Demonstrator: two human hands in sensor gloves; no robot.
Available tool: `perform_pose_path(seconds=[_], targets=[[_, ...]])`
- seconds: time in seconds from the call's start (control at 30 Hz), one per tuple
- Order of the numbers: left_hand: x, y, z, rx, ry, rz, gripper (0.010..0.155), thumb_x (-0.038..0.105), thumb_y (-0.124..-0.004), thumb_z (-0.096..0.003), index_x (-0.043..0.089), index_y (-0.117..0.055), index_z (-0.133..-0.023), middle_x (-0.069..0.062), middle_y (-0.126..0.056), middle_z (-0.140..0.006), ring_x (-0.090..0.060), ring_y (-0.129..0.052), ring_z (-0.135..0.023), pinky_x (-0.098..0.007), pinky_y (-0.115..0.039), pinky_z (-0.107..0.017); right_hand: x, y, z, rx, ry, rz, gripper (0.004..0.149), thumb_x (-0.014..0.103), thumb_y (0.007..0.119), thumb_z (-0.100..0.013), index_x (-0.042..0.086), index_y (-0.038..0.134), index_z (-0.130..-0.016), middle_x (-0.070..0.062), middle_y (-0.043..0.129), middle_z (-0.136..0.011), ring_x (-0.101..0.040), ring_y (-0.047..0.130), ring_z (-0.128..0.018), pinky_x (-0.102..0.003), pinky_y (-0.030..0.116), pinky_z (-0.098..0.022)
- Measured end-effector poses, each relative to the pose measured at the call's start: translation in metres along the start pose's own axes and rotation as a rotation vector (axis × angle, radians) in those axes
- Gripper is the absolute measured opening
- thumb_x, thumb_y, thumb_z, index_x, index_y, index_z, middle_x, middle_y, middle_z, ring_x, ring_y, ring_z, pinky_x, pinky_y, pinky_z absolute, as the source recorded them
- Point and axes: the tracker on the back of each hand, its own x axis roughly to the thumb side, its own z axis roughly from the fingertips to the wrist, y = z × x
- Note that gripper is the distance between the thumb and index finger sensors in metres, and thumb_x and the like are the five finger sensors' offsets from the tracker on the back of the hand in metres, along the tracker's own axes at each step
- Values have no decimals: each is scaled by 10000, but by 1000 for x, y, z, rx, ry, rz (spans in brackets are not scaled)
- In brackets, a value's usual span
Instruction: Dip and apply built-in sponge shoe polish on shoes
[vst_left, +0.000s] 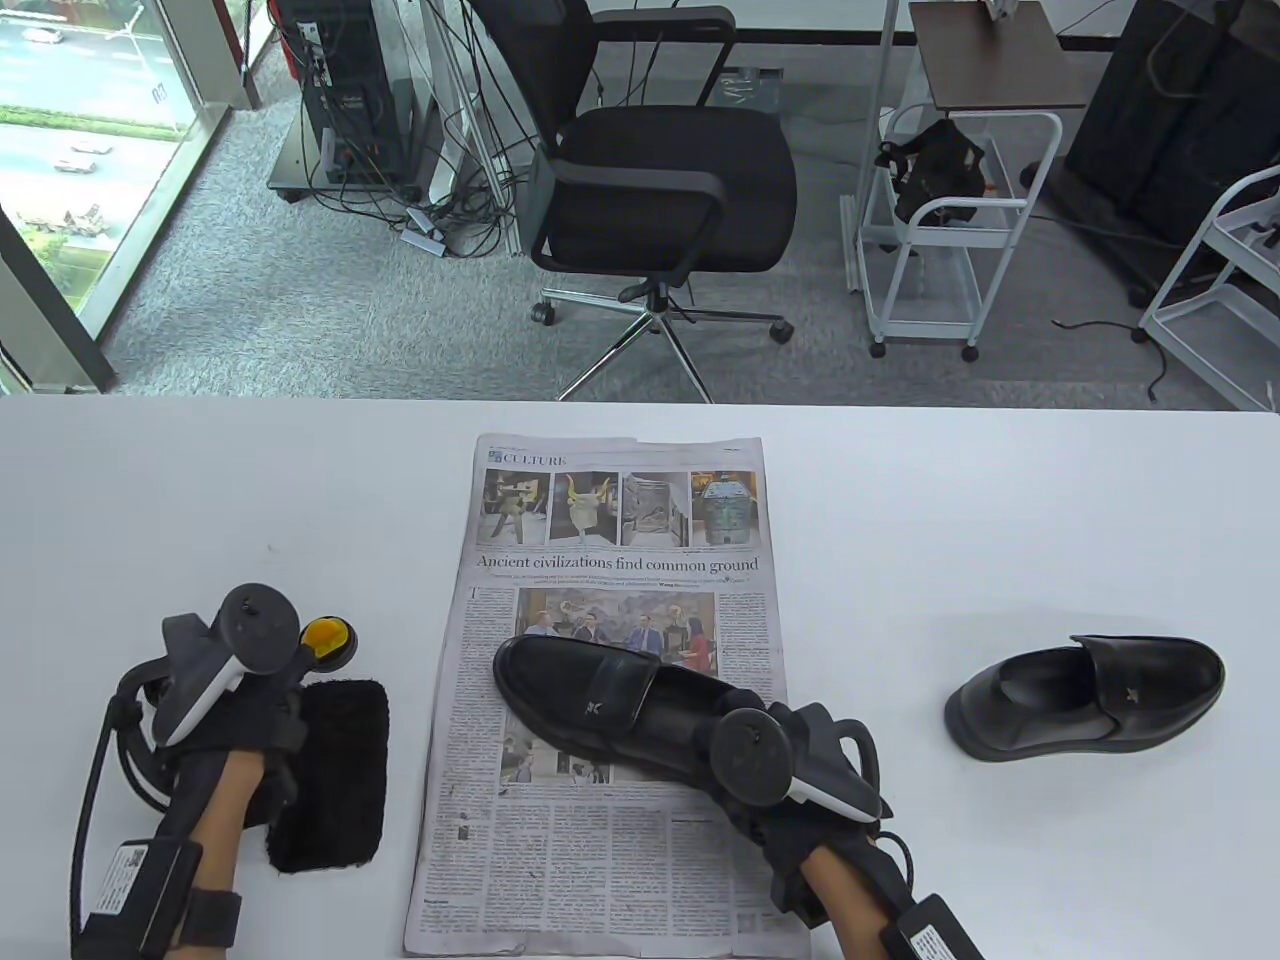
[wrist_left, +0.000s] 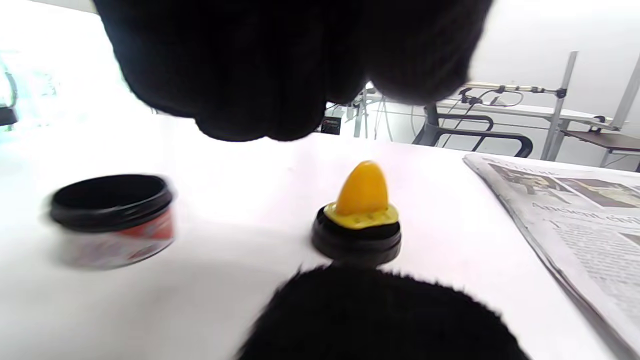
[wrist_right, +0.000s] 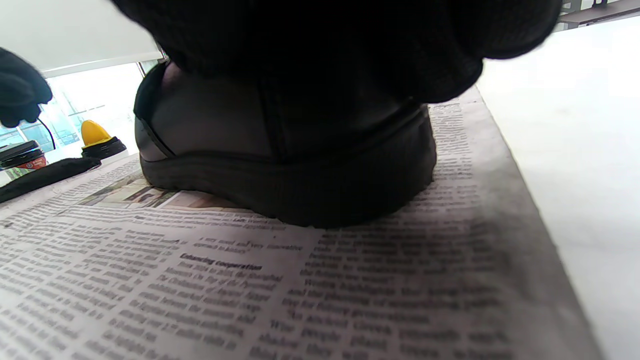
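Note:
A black loafer (vst_left: 590, 690) lies on a newspaper (vst_left: 600, 860) in the middle of the table. My right hand (vst_left: 735, 715) grips its heel (wrist_right: 280, 170) from above. The upturned lid with the yellow sponge (vst_left: 328, 640) stands left of the paper; it also shows in the left wrist view (wrist_left: 361, 200). The open polish jar (wrist_left: 112, 220) stands to its left, hidden under my hand in the table view. My left hand (vst_left: 262, 645) hovers over the jar and lid, its fingers (wrist_left: 260, 75) holding nothing.
A fuzzy black cloth (vst_left: 335, 770) lies beside my left forearm, just before the lid. A second black loafer (vst_left: 1085, 695) sits on the white table (vst_left: 1000, 500) at the right. An office chair stands beyond the far edge.

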Motion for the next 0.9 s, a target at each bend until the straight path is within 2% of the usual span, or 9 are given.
perform_pose_path(seconds=[0.1,0.23,0.33,0.4,0.5,0.7,0.8,0.9], targets=[[10,-13,-22,-58,-5,-52,561,274,-783,-576,106,-644,-1093,-217,-788,-1061,-453,-881,-862,-560,-795,-618,0,0,0,0,-2,2,387,375,736,-464,227,765,-820,-92,616,-957,-486,821,-662,-653,688,-551],[17,-29,-42,-97,11,-82,623,338,-776,-577,81,-598,-1117,-261,-721,-1088,-514,-819,-867,-626,-721,-622,0,0,-1,4,3,1,383,376,737,-464,228,769,-816,-93,618,-957,-484,822,-660,-653,688,-551],[21,-37,-52,-88,19,-154,590,349,-783,-573,76,-666,-1083,-230,-812,-1013,-482,-855,-811,-633,-715,-611,0,0,-1,4,3,3,383,377,736,-464,229,769,-816,-92,618,-957,-483,820,-663,-652,688,-551],[23,-42,-55,-80,17,-240,493,344,-791,-567,107,-775,-1000,-172,-892,-924,-426,-898,-760,-604,-745,-596,0,0,-1,4,3,-1,383,376,737,-464,229,769,-816,-94,618,-956,-484,821,-660,-653,688,-550],[22,-43,-55,-51,10,-289,472,351,-798,-556,106,-794,-959,-161,-913,-866,-388,-913,-722,-589,-759,-583,0,0,-1,4,3,-1,383,376,737,-464,229,768,-816,-94,617,-957,-485,820,-660,-653,688,-551],[8,-12,-41,54,15,-216,466,352,-760,-570,109,-770,-967,-149,-891,-861,-370,-898,-728,-584,-752,-594,0,0,-1,3,1,-1,382,375,737,-464,229,768,-816,-94,618,-957,-485,822,-658,-655,687,-550],[-12,11,-31,118,46,-195,460,357,-757,-574,134,-765,-976,-138,-881,-879,-376,-889,-747,-584,-747,-601,0,0,-1,3,1,-1,382,375,737,-464,229,769,-816,-93,618,-957,-486,820,-660,-655,687,-550],[-34,23,-26,138,98,-190,456,364,-752,-578,156,-759,-983,-128,-874,-897,-389,-879,-768,-591,-738,-611,0,0,-1,4,0,-1,383,375,737,-464,228,769,-816,-95,618,-956,-486,821,-659,-655,687,-550]])
